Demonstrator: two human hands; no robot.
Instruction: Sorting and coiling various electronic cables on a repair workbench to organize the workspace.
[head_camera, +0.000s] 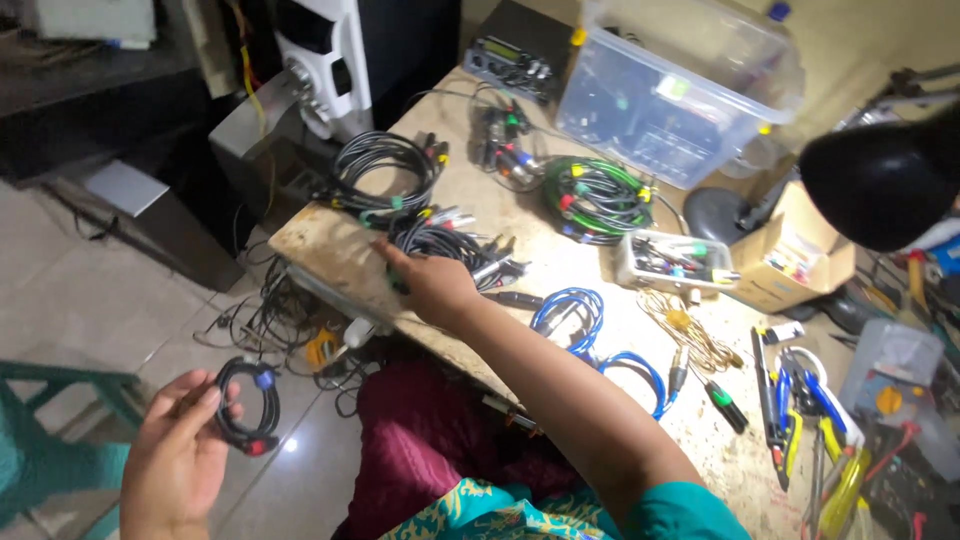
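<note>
Left hand (178, 455) at 7 o'clock pinches 1 coiled black cable (248, 406) off the desk (330, 250), keeping it apart, while right hand (432, 285), fingers spread, rests on the black cable pile (455, 245) near center, likely sorting.

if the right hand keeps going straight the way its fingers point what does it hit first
Most likely the right hand meets the coiled black cable bundle at its fingertips; it may already touch it. Beyond lies another black coil, though depth is unclear.

I see open brown cardboard box (790, 262) far beyond right hand (432, 285); clear lidded plastic tub (680, 85) behind it; small white tray (672, 260) between.
</note>
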